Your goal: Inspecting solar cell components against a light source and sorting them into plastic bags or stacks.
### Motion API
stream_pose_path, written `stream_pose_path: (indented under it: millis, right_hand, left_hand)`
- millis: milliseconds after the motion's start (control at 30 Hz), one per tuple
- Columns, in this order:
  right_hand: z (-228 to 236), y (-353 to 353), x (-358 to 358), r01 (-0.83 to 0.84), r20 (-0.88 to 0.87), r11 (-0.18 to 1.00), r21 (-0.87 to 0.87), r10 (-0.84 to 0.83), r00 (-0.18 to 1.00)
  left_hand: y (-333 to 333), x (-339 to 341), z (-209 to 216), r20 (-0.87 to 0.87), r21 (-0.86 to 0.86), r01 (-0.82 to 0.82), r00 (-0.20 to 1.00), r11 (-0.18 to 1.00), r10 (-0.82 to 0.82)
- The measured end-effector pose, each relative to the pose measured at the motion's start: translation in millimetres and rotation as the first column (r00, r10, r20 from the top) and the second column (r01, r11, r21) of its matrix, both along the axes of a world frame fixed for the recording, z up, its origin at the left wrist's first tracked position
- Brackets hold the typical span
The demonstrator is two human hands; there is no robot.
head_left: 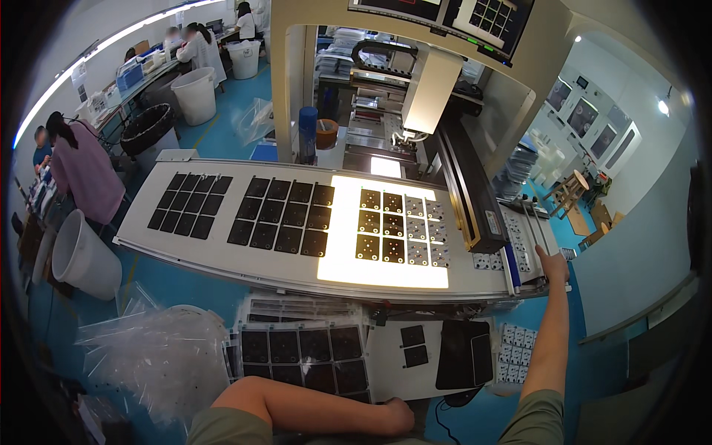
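My right hand (554,268) reaches to the right end of the machine's bed, beside two thin metal rods (539,228) and a sheet of white patterned cards (519,241). One finger stretches toward a rod; the others curl and are partly hidden, so what they hold, if anything, does not show. My left hand (397,417) is closed in a loose fist near the lower edge, with nothing visible in it. It lies close to stacked clear trays of black square pieces (304,352) and a white board (386,371) bearing two black squares (415,346).
Black squares in grids (190,204) lie along the white bed (148,222); its lit panel (341,252) carries dark and white pieces. A black beam (471,185) crosses the bed. Crumpled clear plastic (159,356) is at lower left, near a white bin (85,256). Other people sit farther left.
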State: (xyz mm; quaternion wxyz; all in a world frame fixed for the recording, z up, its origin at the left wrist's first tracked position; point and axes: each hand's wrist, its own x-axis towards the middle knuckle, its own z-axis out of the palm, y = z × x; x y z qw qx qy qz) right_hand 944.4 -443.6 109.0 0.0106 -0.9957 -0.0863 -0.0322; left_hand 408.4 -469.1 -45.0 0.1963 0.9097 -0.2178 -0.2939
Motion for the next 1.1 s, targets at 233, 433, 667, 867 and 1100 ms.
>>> stream_pose_path:
  millis: [233, 433, 667, 867, 1100]
  right_hand:
    - [3.4, 0.6, -5.3, -0.008, 0.002, 1.000, 0.001, 0.008, 1.000]
    - [2.3, -0.1, -4.7, -0.012, 0.020, 1.000, -0.001, 0.012, 1.000]
    - [-0.7, -1.3, -0.4, -0.071, -0.046, 0.997, 0.004, 0.071, 0.996]
    - [-2.3, -2.0, 3.2, -0.066, -0.051, 0.998, 0.014, 0.067, 0.996]
    - [-3.0, -1.1, 2.3, -0.013, 0.048, 1.000, -0.007, 0.014, 0.999]
  left_hand:
    - [1.3, -2.3, 3.9, 0.007, -0.003, -0.020, 1.000, 1.000, 0.020]
    - [0.5, -2.5, 2.3, 0.017, 0.001, -0.029, 0.999, 1.000, 0.029]
    - [-0.7, -4.1, 0.4, 0.032, 0.007, -0.011, 0.999, 1.000, 0.011]
    - [-0.2, -3.5, -1.6, 0.034, -0.003, -0.012, 0.999, 1.000, 0.012]
    - [0.5, -5.3, 1.1, 0.025, -0.009, -0.031, 0.999, 0.999, 0.031]
